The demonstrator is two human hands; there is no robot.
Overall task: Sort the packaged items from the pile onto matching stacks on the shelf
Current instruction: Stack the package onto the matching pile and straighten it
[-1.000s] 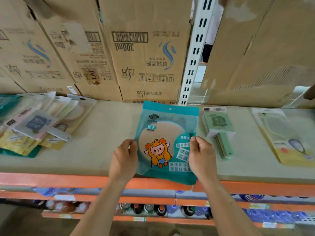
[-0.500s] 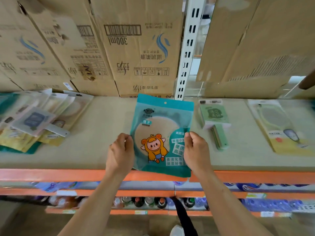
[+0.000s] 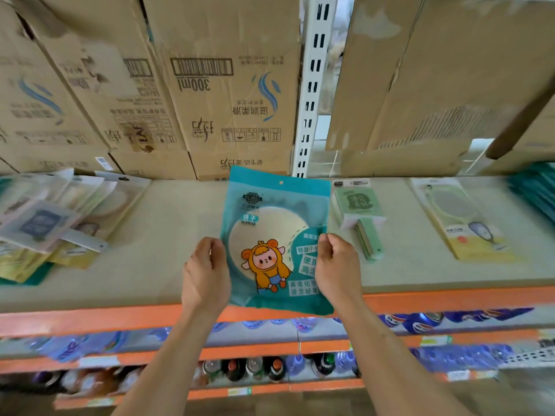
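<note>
A teal mirror packet (image 3: pixel 274 217) with a cartoon sheep child printed on it is held upright over the front of the shelf (image 3: pixel 168 235). My left hand (image 3: pixel 205 276) grips its left edge and my right hand (image 3: pixel 338 265) grips its right edge. A mixed pile of packets (image 3: pixel 57 223) lies at the left end of the shelf. To the right of the packet sits a stack of green handled mirrors (image 3: pixel 359 219). Further right lies a yellow packet with an oval mirror (image 3: pixel 464 220). A stack of teal packets (image 3: pixel 537 190) shows at the far right edge.
Cardboard boxes (image 3: pixel 210 85) stand along the back of the shelf, split by a white slotted upright (image 3: pixel 312 85). The shelf has an orange front rail (image 3: pixel 90 321). Lower shelves hold bottles and cans (image 3: pixel 255 369).
The view has shifted left and the teal stack at the far right has come into sight. Both hands keep the same grip on the packet, which has barely moved.
</note>
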